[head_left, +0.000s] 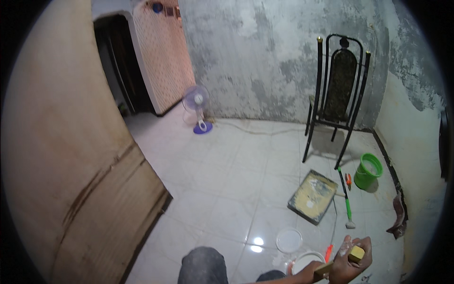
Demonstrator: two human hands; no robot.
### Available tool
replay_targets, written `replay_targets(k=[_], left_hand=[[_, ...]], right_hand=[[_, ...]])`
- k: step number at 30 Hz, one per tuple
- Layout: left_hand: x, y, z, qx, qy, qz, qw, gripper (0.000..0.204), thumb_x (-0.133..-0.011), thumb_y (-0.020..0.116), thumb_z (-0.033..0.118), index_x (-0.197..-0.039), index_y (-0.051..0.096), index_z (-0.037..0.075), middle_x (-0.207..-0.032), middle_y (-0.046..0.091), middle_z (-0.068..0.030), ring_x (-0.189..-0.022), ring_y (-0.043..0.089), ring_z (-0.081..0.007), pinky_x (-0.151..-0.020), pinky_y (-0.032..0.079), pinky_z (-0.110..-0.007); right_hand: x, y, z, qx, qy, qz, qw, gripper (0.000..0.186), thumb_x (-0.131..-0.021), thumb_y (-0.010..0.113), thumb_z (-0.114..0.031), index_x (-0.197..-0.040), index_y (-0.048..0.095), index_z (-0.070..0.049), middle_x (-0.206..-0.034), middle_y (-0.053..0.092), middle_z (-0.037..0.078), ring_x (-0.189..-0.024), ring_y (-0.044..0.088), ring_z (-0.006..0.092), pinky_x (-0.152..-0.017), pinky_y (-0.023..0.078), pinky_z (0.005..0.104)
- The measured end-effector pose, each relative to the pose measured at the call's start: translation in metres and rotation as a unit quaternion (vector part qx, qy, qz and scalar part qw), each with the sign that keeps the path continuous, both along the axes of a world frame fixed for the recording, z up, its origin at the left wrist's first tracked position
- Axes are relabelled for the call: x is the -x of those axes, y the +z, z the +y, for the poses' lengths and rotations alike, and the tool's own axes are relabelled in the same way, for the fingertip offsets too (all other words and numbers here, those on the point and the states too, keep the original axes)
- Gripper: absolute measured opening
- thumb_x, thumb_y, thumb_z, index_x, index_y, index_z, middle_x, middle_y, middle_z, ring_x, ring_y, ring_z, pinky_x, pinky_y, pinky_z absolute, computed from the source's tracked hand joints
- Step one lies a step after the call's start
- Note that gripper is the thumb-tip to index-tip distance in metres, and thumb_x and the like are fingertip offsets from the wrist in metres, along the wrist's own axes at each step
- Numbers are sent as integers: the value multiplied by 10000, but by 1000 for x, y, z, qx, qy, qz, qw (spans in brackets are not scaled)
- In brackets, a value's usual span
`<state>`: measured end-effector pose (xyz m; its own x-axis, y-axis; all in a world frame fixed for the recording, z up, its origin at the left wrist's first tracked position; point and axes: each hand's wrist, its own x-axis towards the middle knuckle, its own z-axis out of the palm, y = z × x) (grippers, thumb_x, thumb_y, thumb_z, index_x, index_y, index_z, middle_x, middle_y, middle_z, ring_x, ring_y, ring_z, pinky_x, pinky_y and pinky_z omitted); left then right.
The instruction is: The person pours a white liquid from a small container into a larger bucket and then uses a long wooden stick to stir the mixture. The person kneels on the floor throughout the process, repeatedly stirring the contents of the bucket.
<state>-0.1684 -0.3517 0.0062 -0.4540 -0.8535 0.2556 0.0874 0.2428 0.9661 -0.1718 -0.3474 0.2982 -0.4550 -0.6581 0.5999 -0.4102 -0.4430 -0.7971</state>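
Down at the lower right edge of the view, the right hand is clenched around a small yellowish block with a wooden-looking end, possibly a sanding block or a tool handle; the picture is too small there to tell which. The fingers are dusted white and wrap over its top, so only its two ends show. It looks light and rigid, something that sits well in a full-palm grip taken across its middle, though the powder on the skin could make it a little slippery. The left hand is not in view.

Just left of the hand stands a white round bucket, partly cut off by the frame, with a round white lid lying flat on the glossy white tiled floor near it. An orange-handled tool lies between bucket and hand. Farther out rest a paint-stained rectangular roller tray, a long green-handled roller, a small green plastic bucket and a black metal high-backed chair. A small purple floor fan stands by the patchy grey wall, and a tall brown wooden board fills the left side.
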Motion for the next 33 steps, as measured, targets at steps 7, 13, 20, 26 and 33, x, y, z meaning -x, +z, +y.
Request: replay_targets(k=[7, 13, 20, 26, 33], left_hand=[[-27, 33, -25, 57, 46, -25, 997, 153, -843, 761, 193, -888, 712, 55, -782, 729, -118, -702, 625, -142, -659, 514, -389], [-27, 41, -40, 57, 47, -31, 997, 155, -850, 754, 186, -890, 698, 47, -787, 722, -114, -713, 614, -142, -674, 516, -387], [-29, 46, -39, 52, 48, -32, 997, 159, -858, 745, 179, -891, 681, 36, -793, 713, -109, -726, 601, -143, -691, 518, -386], [-22, 44, -34, 49, 52, -21, 997, 163, -866, 738, 172, -893, 667, 28, -799, 706, -105, -737, 590, -143, -705, 520, -384], [8, 15, -49, 47, 79, 78, 993, 168, -874, 730, 165, -894, 651, 17, -805, 698, -101, -750, 578, -144, -722, 522, -383]], right_hand=[[7, 11, -6, 67, -33, 25, 997, 279, -917, 674, 80, -757, 486, -51, -712, 485, -28, -634, 456, 77, -551, 415, 264], [7, 13, -12, 56, 27, 47, 997, 135, -863, 646, 15, -794, 545, -41, -673, 550, 37, -606, 504, 122, -542, 445, 318], [9, 29, 4, 21, 3, 55, 998, 173, -886, 680, 10, -801, 535, -34, -649, 517, 27, -592, 475, 118, -532, 423, 312], [6, 9, -1, 65, -40, 18, 997, 217, -912, 722, 6, -808, 535, -28, -675, 532, 2, -602, 489, 91, -534, 424, 281], [12, -6, -21, 118, -23, 47, 992, 335, -947, 646, 18, -806, 352, -59, -723, 379, 1, -651, 348, 82, -578, 320, 259]])
